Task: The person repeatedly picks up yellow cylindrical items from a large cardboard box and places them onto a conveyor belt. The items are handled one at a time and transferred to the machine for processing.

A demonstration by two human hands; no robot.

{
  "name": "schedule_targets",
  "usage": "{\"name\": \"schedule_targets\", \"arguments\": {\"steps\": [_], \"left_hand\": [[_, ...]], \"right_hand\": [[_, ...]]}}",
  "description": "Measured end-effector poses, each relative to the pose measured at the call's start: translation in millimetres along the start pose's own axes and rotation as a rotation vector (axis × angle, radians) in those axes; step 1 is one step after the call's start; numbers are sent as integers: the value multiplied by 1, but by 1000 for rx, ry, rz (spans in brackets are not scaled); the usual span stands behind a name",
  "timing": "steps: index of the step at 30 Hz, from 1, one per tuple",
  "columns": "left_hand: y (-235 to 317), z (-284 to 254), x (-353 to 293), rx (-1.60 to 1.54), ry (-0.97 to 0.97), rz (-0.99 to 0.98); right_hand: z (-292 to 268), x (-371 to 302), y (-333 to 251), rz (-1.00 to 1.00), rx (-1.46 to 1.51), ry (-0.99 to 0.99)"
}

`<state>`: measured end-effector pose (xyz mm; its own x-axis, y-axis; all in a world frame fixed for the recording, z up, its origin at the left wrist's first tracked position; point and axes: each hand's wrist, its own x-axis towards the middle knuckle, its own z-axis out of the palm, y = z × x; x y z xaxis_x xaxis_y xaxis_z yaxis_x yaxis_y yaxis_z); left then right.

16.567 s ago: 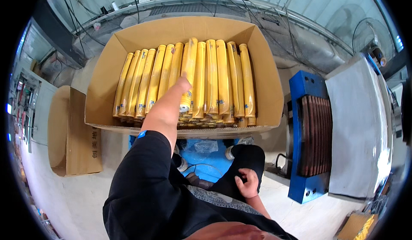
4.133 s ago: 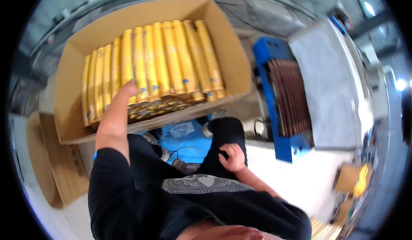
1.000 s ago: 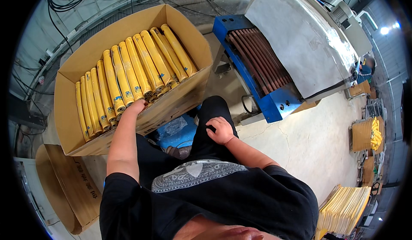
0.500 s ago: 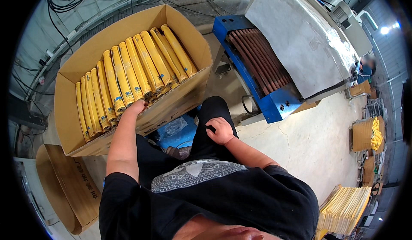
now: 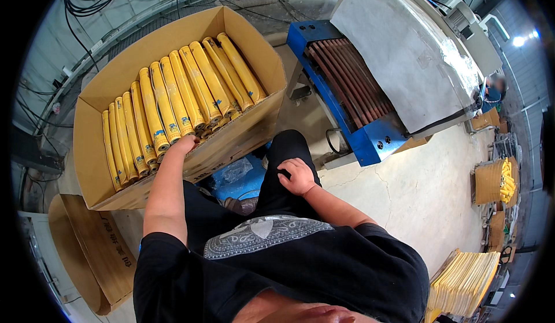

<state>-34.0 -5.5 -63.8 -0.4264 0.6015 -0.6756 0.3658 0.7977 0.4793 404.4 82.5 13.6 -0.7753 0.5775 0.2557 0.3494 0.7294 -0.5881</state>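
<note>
A large open cardboard box (image 5: 245, 129) stands in front of me on the left, filled with a row of long yellow tube-shaped packages (image 5: 169, 97) with blue print. My left hand (image 5: 186, 144) lies at the box's near rim, beside the lower ends of the middle packages. Its fingers are mostly hidden, so I cannot make out whether they grip anything. On my bent right knee rests my right hand (image 5: 298, 176), open and empty, its fingers lying over the dark trousers.
A blue-framed machine with brown rollers (image 5: 350, 80) and a grey cover (image 5: 404, 51) stands to the right. Blue plastic (image 5: 237, 175) lies under the box. Another carton (image 5: 95, 253) is at lower left, a stack of yellow sheets (image 5: 465, 282) at lower right. Cables hang behind.
</note>
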Motion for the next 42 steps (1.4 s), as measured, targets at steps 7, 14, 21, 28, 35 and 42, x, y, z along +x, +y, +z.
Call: {"name": "schedule_targets", "arguments": {"steps": [7, 14, 21, 28, 35, 42], "left_hand": [[26, 4, -11, -62, 1, 34], [-101, -37, 37, -32, 102, 139], [19, -17, -21, -26, 59, 0], [16, -20, -14, -15, 18, 24], [16, -23, -6, -8, -49, 89], [-56, -70, 32, 136, 173, 425]], "right_hand": [[-1, -9, 4, 13, -13, 55], [12, 16, -5, -148, 68, 33], [-4, -19, 13, 90, 94, 100], [-39, 32, 55, 836, 1736, 550], [-78, 94, 72, 720, 2139, 741], [-51, 173, 61, 600, 2316, 690]]}}
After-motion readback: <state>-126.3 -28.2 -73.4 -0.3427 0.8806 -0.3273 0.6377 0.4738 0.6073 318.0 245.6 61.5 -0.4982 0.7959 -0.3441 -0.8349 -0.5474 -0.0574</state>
